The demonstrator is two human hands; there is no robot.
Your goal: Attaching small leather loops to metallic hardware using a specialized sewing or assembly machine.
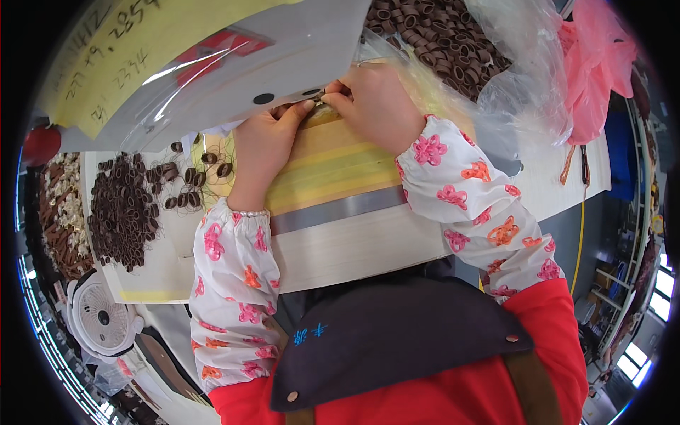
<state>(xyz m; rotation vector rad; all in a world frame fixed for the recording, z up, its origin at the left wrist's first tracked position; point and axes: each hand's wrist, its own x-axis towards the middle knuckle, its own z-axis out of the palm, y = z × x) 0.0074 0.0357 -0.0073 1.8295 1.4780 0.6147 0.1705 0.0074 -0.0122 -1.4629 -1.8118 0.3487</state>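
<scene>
At the grey machine [301, 53], we watched left hand [265, 145] and right hand [379, 103] pinch a tiny piece [319, 101], presumably steadying it, brown loops [124, 209] within reach!

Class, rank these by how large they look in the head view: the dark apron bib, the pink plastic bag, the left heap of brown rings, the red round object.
Largest: dark apron bib
Middle, too alike to rank: pink plastic bag; left heap of brown rings
Smallest: red round object
</scene>
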